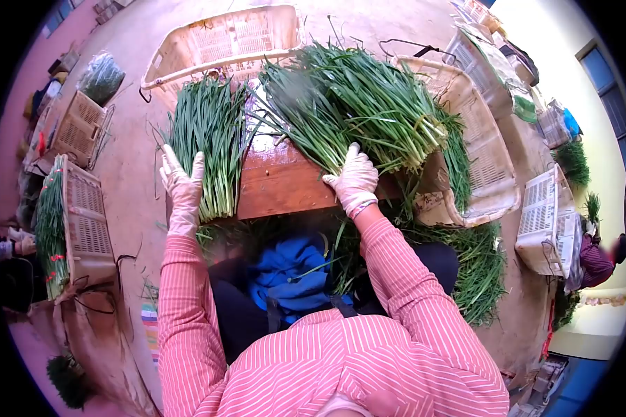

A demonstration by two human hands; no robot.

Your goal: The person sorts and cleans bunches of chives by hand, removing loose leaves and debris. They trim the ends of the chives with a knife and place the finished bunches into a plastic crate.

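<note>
A small wooden table stands in front of me, with garlic chives on it. My left hand, in a pale glove, is open at the left edge of a neat pile of garlic chives, its thumb against the stems. Gloved too, my right hand closes round the stem ends of another bunch of garlic chives. Beside that bunch, a larger heap of garlic chives lies at an angle, pale stem ends to the right. My right palm is hidden.
Behind the table sits a plastic crate; another crate stands at the right. Loose chives cover the floor by my right leg. Crates with tied bundles line the left. Parts of other people show at both sides.
</note>
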